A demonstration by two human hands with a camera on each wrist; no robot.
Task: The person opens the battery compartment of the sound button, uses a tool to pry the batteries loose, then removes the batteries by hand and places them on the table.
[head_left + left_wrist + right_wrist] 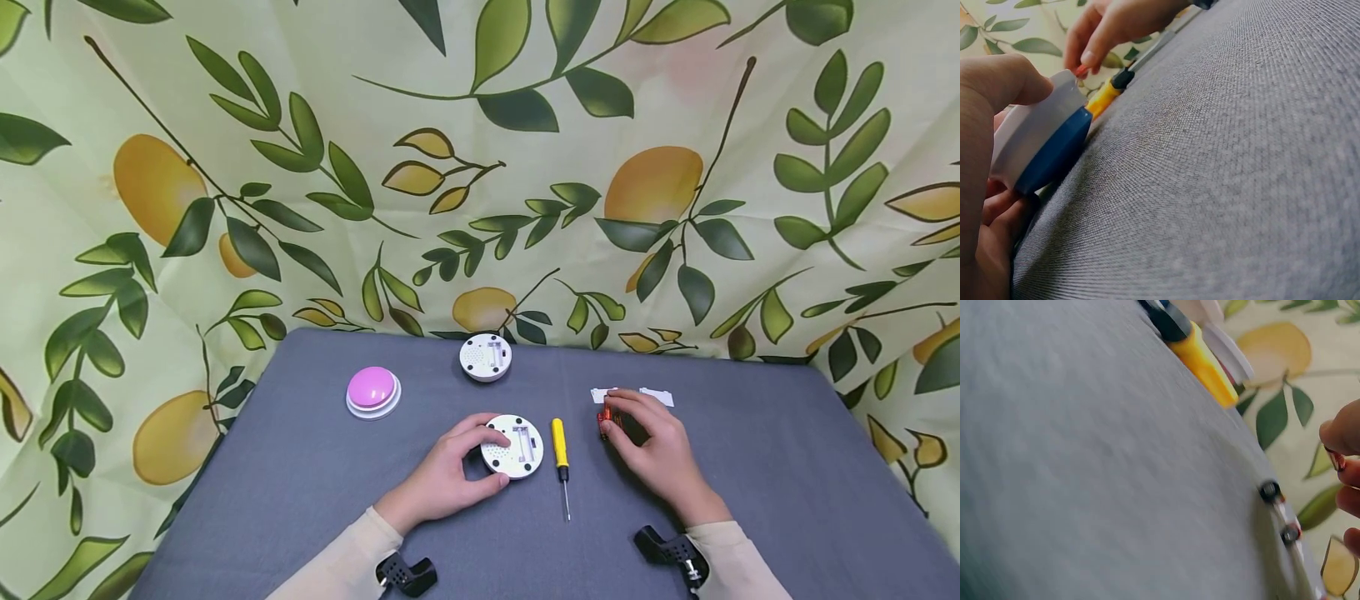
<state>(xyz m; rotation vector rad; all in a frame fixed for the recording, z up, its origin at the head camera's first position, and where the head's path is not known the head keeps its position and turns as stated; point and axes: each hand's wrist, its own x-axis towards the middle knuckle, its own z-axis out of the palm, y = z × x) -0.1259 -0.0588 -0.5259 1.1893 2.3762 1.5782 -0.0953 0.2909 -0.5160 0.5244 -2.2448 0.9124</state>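
My left hand [457, 471] grips a round push light [498, 454] by its rim, thumb at the near side. The light lies face down, its white back with an uncovered battery slot turned up; its blue dome [1060, 153] shows underneath in the left wrist view. Over on the right, my right hand [663, 454] pinches a small red battery [1336, 460] between thumb and fingertips, above the cloth. More batteries [1270, 490] lie on the cloth under that hand, partly hidden in the head view. Between the hands lies a yellow-handled screwdriver [559, 446], its tip toward me.
A pink-domed push light [372, 388] sits dome up at the back left. Another push light [472, 357] lies face down at the back, its battery slot uncovered. White flat pieces [658, 397] lie behind my right hand. A leaf-print curtain [525, 275] hangs behind the grey table [300, 467].
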